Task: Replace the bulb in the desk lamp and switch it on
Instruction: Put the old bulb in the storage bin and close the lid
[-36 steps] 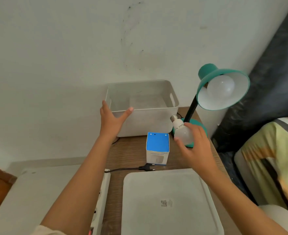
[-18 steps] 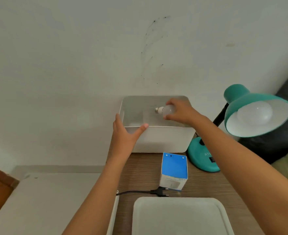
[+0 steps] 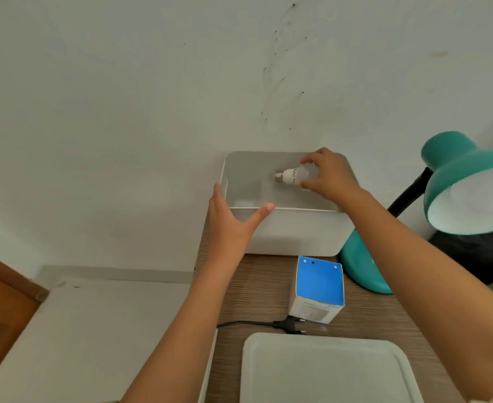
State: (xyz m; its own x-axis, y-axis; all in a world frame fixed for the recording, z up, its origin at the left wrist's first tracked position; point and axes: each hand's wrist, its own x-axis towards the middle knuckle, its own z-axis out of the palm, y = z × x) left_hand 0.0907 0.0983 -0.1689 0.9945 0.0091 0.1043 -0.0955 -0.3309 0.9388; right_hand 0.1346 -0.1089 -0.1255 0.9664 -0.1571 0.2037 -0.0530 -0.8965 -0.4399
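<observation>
One bulb (image 3: 296, 175) in right hand (image 3: 331, 177), over bin (image 3: 291, 234)

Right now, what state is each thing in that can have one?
Desk lamp: bulb fitted, unlit.
Loose bulb: held over the white bin.
Right hand: gripping the loose bulb.
Left hand: open, on the bin's rim.
Plug: unplugged, on the desk.
Bulb box: upright.

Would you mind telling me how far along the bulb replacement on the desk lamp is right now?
Done: a bulb sits in the lamp shade. In hand: the right hand holds a loose bulb over the white bin, which the left hand steadies. Left: the plug lies unplugged on the desk, and the lamp is unlit.
</observation>
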